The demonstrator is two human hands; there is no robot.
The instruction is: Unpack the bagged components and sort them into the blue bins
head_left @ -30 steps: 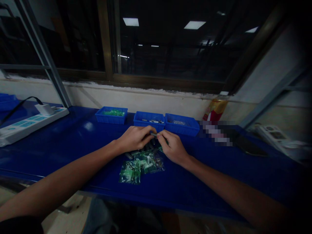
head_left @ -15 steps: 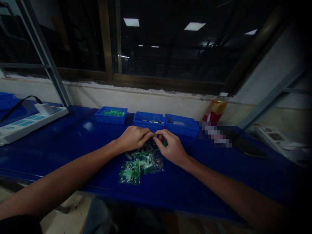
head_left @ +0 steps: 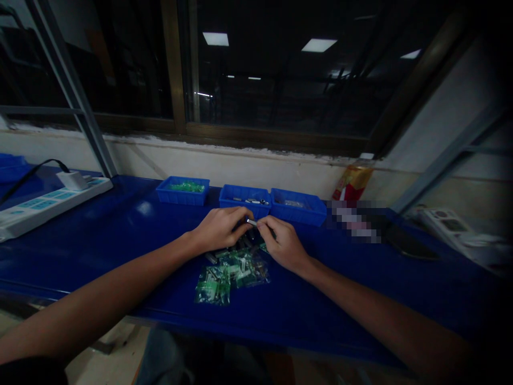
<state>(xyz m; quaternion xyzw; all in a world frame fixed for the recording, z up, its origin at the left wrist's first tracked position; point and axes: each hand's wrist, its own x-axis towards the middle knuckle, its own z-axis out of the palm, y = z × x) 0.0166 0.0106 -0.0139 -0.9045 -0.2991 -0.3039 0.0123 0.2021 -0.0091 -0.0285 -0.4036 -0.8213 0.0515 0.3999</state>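
Between my two hands is a small silvery metal cylinder (head_left: 251,222), too small to name more exactly. My left hand (head_left: 221,229) pinches its left end between thumb and fingers. At the other end, the thumb and fingertips of my right hand (head_left: 281,241) close on it. Both hands hover just above a pile of small clear-green plastic bags (head_left: 242,267) with metal parts inside. One such bag (head_left: 212,286) lies nearest the table's front edge. Loose dark and silvery parts (head_left: 212,258) lie partly hidden under my hands.
Three blue bins line the back: one with green bags (head_left: 183,191), one with metal parts (head_left: 244,199), one with small clear items (head_left: 298,205). A white power strip (head_left: 52,206) lies left on the blue table (head_left: 120,240). A red-yellow packet (head_left: 352,182) and a dark phone-like object (head_left: 412,243) are right.
My fingertips have drawn slightly apart, so more of the silvery cylinder shows between them. My right hand has shifted a little down. The bags and bins stay in place.
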